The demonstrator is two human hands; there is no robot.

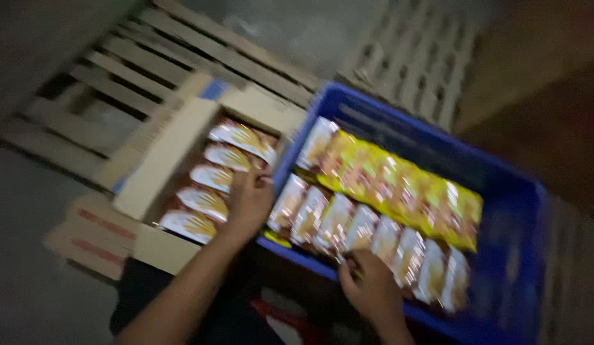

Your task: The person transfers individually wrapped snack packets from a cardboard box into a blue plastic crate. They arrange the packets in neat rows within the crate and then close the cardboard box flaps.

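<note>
My left hand (248, 203) reaches into an open cardboard box (175, 150) and rests on the right end of a row of white and brown snack packets (207, 201); whether it grips one is blurred. My right hand (367, 284) is at the near edge of a blue plastic crate (521, 211), fingers touching the near row of white and brown packets (374, 236). A row of yellow packets (406, 188) stands behind them in the crate.
A wooden pallet (137, 64) lies on the concrete floor beyond the box. A pale slatted pallet (418, 57) sits behind the crate. A flattened cardboard piece (92, 236) lies at the left. A brown surface fills the top right.
</note>
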